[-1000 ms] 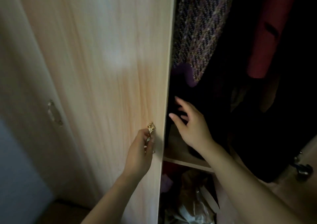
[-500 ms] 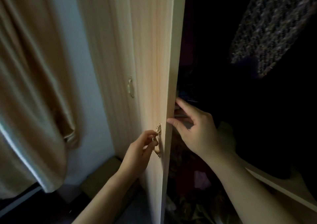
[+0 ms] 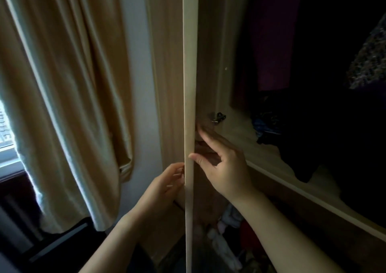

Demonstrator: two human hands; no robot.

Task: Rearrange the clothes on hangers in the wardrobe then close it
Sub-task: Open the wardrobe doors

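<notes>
The light wooden wardrobe door (image 3: 190, 89) stands open, edge-on to me. My left hand (image 3: 165, 187) is on its outer side with fingers curled at the handle, which the door edge hides. My right hand (image 3: 221, 164) lies against the door's inner face, fingers straight and the thumb touching the edge. Inside the wardrobe hang dark clothes (image 3: 325, 126), a purple garment (image 3: 271, 43) and a speckled knit piece (image 3: 369, 63). No hangers are visible.
A beige curtain (image 3: 69, 97) hangs at the left beside a window (image 3: 6, 143). A wooden shelf (image 3: 277, 164) crosses the wardrobe, with a metal hinge (image 3: 218, 117) near the door. Bags and bundled items (image 3: 227, 241) lie below the shelf.
The door has swung further open, from facing me to edge-on. My left hand stayed at the handle; my right hand moved from inside the wardrobe onto the door's inner face.
</notes>
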